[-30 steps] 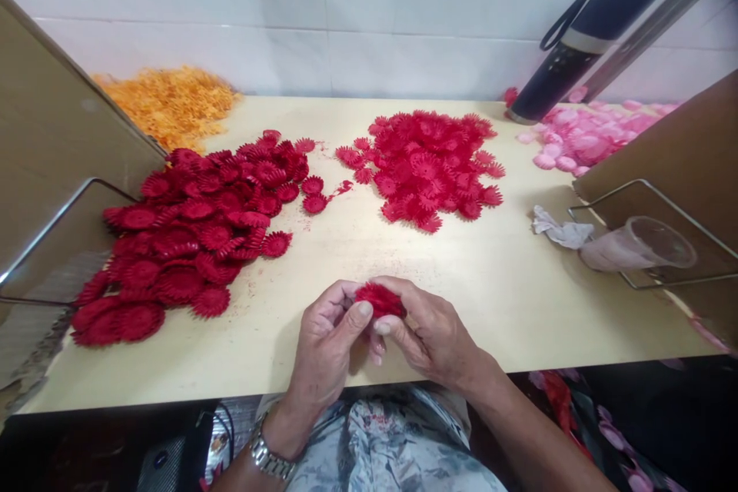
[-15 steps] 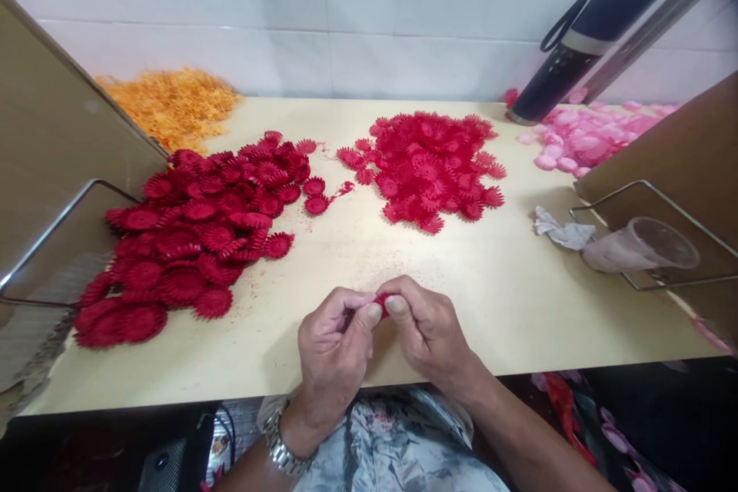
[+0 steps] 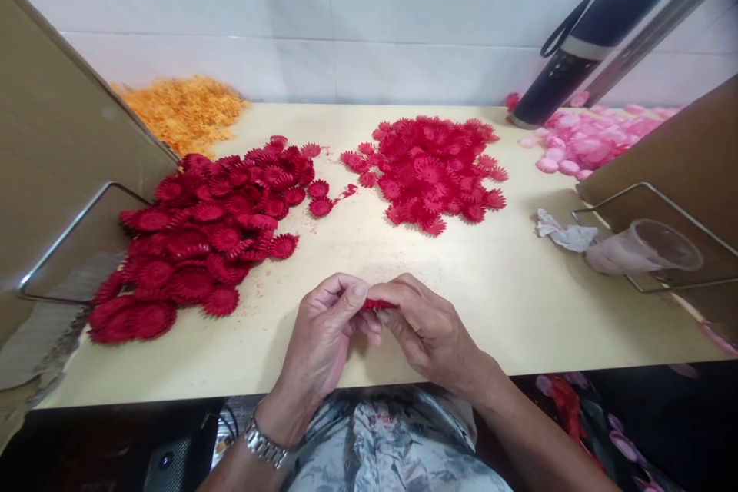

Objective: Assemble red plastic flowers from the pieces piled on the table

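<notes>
Near the table's front edge, a small red fringed flower piece [image 3: 378, 305] is pinched between both hands. My left hand [image 3: 333, 323] has its thumb and forefinger at the left end of the piece, its other fingers loosely curled below. My right hand [image 3: 423, 323] grips the right side between thumb and bent fingers. A heap of dark red fringed pieces [image 3: 201, 238] lies to the left. Further back in the middle is a brighter red heap of flower pieces [image 3: 432, 169].
Orange petals [image 3: 181, 111] lie at the back left and pink petals [image 3: 593, 134] at the back right, beside a leaning dark bottle [image 3: 570, 61]. A tipped plastic cup [image 3: 639, 247], crumpled tissue [image 3: 566, 232] and wire brackets stand near the cardboard sides of the table [image 3: 496, 323].
The red piece has been turned and now shows its fringed edge. My left hand's fingers have opened a little and its wrist has shifted left. The view has moved slightly.
</notes>
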`<state>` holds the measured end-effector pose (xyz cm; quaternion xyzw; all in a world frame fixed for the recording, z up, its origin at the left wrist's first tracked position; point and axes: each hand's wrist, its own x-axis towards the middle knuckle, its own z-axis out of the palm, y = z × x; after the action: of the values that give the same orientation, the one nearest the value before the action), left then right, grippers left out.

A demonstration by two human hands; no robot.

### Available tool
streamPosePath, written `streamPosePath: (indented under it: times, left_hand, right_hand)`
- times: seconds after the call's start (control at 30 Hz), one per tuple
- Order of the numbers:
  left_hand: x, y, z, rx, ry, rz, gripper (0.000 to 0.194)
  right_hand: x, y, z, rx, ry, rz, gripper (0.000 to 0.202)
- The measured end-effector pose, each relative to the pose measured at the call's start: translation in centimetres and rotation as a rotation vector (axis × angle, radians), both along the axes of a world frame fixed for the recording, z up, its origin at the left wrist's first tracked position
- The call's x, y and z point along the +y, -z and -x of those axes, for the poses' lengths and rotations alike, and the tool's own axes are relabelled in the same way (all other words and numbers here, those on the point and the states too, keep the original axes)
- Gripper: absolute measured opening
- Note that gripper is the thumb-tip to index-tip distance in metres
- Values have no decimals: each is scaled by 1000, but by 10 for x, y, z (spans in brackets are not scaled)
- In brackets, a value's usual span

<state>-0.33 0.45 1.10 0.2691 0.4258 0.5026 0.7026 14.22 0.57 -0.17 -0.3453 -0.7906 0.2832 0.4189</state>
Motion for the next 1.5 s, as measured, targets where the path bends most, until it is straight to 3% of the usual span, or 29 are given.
streamPosePath:
  times: [0.13,0.23,0.37,0.5,0.67,0.8,0.9,1.1,1.23,1.37,1.5]
  left_hand:
    - [-1,3,1,37,-71,-23,14]
    - [-6,8,1,88,-115,-86,15]
    - [-11,10,0,175,-90,-209,13]
    - [-13,6,2,303,21,-322,23]
    - [-14,5,7,683,87,-587,30]
    - [-10,-1,13,917,215,-760,29]
    - [-10,-4,16,932,248,-763,21]
    - [-15,2,13,803,87,-692,8]
    - [-12,1,10,599,18,-526,8]
    - [-11,-4,11,495,71,-430,11]
    - [-15,-5,12,609,149,-461,14]
  right_hand:
    - [-2,-3,-5,121,-34,309,35]
    - [0,-5,-8,98,-60,401,34]
    - [2,-10,-8,-26,-45,305,33]
    - [-1,-13,-7,-117,-49,142,33]
    - [-3,-10,-6,-189,-13,-8,29]
    - [-6,-7,-7,-295,11,-70,23]
    - [-8,-6,-8,-317,-3,-115,19]
    - [-5,-7,-6,-318,-19,-211,18]
    - [1,-12,-8,-229,-28,-91,15]
    - [-1,-16,-11,-129,-35,113,15]
    - [-5,-11,-9,-154,-9,-35,13]
